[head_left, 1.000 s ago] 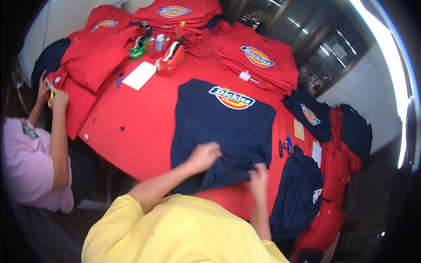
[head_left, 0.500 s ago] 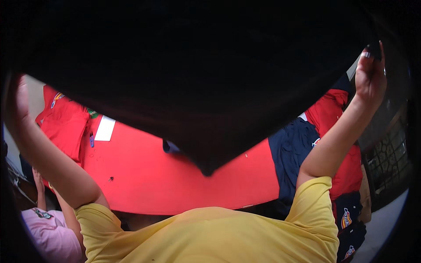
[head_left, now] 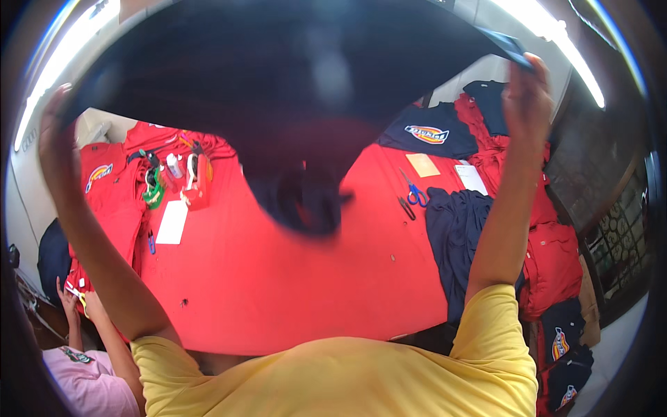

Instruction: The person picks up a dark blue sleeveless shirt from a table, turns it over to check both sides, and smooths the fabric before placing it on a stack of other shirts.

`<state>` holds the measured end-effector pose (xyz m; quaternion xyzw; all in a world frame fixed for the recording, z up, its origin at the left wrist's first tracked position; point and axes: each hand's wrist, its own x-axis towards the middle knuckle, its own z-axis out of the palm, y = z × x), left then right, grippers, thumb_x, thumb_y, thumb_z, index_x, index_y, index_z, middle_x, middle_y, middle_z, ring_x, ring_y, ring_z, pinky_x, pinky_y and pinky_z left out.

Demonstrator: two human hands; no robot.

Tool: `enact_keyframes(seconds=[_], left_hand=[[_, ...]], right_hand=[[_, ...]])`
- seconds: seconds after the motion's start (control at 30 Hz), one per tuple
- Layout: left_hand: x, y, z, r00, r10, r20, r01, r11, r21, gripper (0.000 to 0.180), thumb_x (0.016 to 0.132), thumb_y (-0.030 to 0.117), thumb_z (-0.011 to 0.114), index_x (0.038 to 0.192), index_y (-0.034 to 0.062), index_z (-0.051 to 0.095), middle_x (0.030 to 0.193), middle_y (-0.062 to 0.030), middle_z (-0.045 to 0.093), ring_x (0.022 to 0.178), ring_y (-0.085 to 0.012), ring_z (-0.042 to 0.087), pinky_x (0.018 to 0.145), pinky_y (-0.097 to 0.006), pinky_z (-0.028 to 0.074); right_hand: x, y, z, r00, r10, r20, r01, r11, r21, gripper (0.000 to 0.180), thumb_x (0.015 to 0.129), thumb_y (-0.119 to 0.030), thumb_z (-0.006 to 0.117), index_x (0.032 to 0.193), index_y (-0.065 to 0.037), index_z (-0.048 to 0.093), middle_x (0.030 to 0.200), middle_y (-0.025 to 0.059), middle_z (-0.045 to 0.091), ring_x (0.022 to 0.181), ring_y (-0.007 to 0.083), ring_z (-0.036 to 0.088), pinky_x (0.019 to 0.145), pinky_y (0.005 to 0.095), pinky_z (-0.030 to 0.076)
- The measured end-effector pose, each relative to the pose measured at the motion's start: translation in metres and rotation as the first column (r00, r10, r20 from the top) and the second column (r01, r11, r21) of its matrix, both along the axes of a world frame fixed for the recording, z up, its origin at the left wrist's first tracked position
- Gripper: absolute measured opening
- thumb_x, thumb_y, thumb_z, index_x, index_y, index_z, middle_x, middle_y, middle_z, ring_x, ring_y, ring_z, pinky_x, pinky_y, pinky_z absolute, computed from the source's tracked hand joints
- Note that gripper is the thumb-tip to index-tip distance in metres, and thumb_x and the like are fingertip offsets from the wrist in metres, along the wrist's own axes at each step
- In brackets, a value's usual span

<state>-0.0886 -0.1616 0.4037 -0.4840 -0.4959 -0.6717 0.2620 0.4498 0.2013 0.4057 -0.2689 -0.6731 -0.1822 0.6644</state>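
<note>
A large dark navy garment (head_left: 292, 132) is spread in the air over the table, blurred by motion, its lower part hanging in a bunched fold. My left hand (head_left: 57, 125), raised at the far left, grips one side of it; the fingers are partly blurred. At upper right my right hand (head_left: 529, 97) is closed on the opposite corner, where a lighter blue edge shows. Both arms are lifted wide apart. Whether the garment is a shirt or another piece cannot be made out.
Below lies a red-covered table (head_left: 292, 299). Red shirts (head_left: 104, 201) are piled at left beside a tape dispenser (head_left: 199, 182) and a white card (head_left: 172, 222). At right are blue-handled scissors (head_left: 417, 195), thread snips (head_left: 407, 208) and navy clothes (head_left: 455, 236). A co-worker in pink (head_left: 90, 379) holds scissors.
The garment has swung up and away from me, its lower part now bunched rather than a taut point. More of the table shows. My right hand has shifted left.
</note>
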Motion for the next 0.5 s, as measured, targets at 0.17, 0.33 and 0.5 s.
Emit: enact_keyframes(seconds=[0.17, 0.33, 0.5], left_hand=[[0.055, -0.047, -0.112, 0.933, -0.356, 0.060, 0.360, 0.909, -0.209, 0.006, 0.087, 0.003, 0.053, 0.088, 0.0019, 0.059, 0.094, -0.0097, 0.056, 0.089, -0.0176, 0.053, 0.085, -0.028, 0.038], [0.109, -0.046, -0.237, 0.861, -0.132, 0.491, 0.418, 0.734, -0.535, 0.020, 0.076, -0.015, 0.046, 0.076, -0.0042, 0.062, 0.092, -0.0117, 0.063, 0.088, -0.0179, 0.060, 0.079, -0.026, 0.046], [0.140, -0.066, -0.282, 0.975, 0.038, 0.218, 0.213, 0.103, -0.972, 0.028, 0.079, 0.004, 0.058, 0.106, 0.0006, 0.066, 0.119, -0.0147, 0.061, 0.119, -0.0325, 0.052, 0.103, -0.040, 0.039]], right_hand=[[0.031, -0.047, -0.098, 0.520, 0.738, -0.430, -0.850, 0.395, -0.349, 0.025, 0.075, 0.007, 0.045, 0.095, 0.001, 0.059, 0.097, 0.0076, 0.060, 0.084, 0.0201, 0.063, 0.070, 0.0334, 0.055], [0.075, -0.081, -0.250, 0.711, 0.469, -0.524, -0.606, 0.029, -0.795, 0.022, 0.078, 0.009, 0.048, 0.093, 0.002, 0.063, 0.090, 0.0072, 0.063, 0.080, 0.0159, 0.064, 0.066, 0.0302, 0.056], [0.073, -0.104, -0.287, 0.785, 0.614, 0.078, 0.114, -0.020, -0.993, 0.020, 0.084, -0.004, 0.061, 0.102, 0.003, 0.067, 0.102, 0.0121, 0.065, 0.094, 0.0175, 0.063, 0.087, 0.0274, 0.048]])
